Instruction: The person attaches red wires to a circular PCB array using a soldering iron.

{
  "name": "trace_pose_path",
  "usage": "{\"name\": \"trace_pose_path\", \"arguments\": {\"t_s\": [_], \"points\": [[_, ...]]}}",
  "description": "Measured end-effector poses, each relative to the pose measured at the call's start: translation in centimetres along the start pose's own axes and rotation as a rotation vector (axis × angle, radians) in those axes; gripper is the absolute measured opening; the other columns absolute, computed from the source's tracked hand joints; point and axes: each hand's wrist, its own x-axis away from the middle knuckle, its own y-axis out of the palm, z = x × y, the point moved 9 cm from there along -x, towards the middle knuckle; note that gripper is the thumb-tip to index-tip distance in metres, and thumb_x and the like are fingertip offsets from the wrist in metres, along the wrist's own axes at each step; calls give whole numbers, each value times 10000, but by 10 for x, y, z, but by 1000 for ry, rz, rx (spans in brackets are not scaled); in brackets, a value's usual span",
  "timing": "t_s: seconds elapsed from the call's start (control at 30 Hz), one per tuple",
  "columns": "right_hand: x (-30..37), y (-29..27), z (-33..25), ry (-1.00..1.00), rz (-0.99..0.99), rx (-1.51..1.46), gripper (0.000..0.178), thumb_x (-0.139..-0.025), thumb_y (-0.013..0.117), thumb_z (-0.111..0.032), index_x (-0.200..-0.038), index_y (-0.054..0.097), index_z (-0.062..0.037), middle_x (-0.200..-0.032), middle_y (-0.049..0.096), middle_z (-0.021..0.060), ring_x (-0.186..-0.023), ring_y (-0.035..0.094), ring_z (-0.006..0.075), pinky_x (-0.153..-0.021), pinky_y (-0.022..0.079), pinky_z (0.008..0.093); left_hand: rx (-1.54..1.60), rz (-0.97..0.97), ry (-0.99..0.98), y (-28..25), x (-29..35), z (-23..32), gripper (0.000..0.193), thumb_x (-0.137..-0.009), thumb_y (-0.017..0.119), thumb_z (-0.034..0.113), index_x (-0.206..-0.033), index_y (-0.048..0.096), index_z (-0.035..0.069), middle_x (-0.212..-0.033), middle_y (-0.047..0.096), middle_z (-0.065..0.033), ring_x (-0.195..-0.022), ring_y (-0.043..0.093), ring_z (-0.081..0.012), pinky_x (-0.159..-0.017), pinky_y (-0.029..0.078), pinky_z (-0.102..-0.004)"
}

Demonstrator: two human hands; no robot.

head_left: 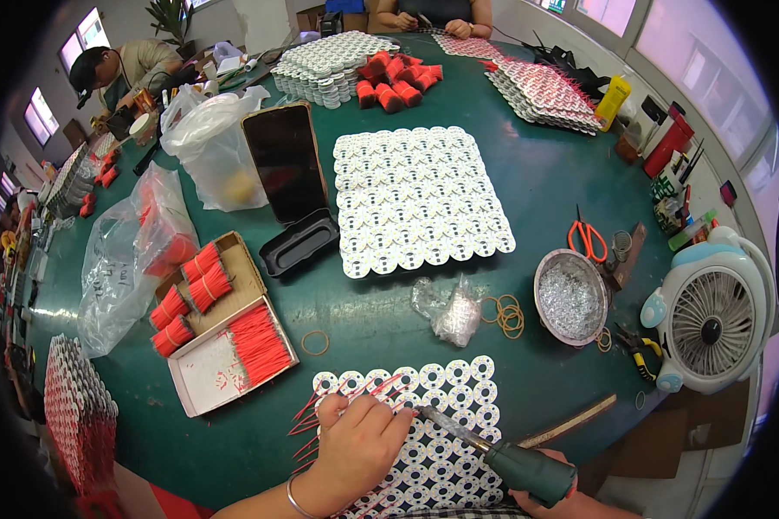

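Note:
In front of me lies a panel of round white LED circuit boards [463, 398], with several thin red wires [303, 424] sticking out along its left part. My left hand [363, 441] is over the panel, thumb and fingers pinched together. A bit of red wire shows at its fingertips. A green soldering iron [528, 471] with a gun-like body is gripped in my right hand [550, 484]. The iron's metal tip meets the board right beside the left fingertips. The joint itself is too small to make out.
A cardboard box [225, 346] holds red wires; bundles lie beside it. A phone [286, 164], a stacked white panel [420, 195], a bowl of silvery bits [569, 298], orange scissors [587, 238], pliers [645, 355] and a fan [710, 320] surround the work. Two people sit across.

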Motion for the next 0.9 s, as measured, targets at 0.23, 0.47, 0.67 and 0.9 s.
{"name": "trace_pose_path", "arguments": {"t_s": [0.23, 0.47, 0.67, 0.9], "points": [[21, 2, 31, 145, -55, 14, 347, -824, 575, -134, -1131, 504, 10, -952, 612, 131, -745, 595, 220, -658, 476, 318, 13, 5, 5, 0, 0, 2, 128, -710, 589, 151, -830, 625, 125, -672, 478, 34, -719, 500, -119, -740, 299, -343], [40, -7, 35, 242, 51, -75, 353, -854, 547, -169, -1147, 508, 25, -727, 612, 90, -603, 572, 179, -558, 461, 298, -5, 35, -24, -26, 5, 2, 105, -701, 586, 150, -801, 619, 151, -703, 508, 40, -757, 509, -121, -759, 300, -336], [36, 2, 27, 137, -29, -10, 319, -820, 584, -105, -1105, 534, 29, -770, 619, 104, -611, 589, 180, -577, 473, 310, -67, 76, -58, -24, 23, 5, 129, -695, 576, 148, -810, 632, 166, -696, 504, 68, -743, 500, -94, -784, 266, -359], [18, 2, -4, -22, -43, 164, 343, -751, 668, -92, -1051, 547, 23, -891, 632, 130, -769, 615, 220, -727, 473, 326, -77, 37, -21, -10, 27, 7, 144, -702, 572, 153, -828, 639, 167, -662, 469, 61, -724, 491, -92, -788, 250, -373]]}}
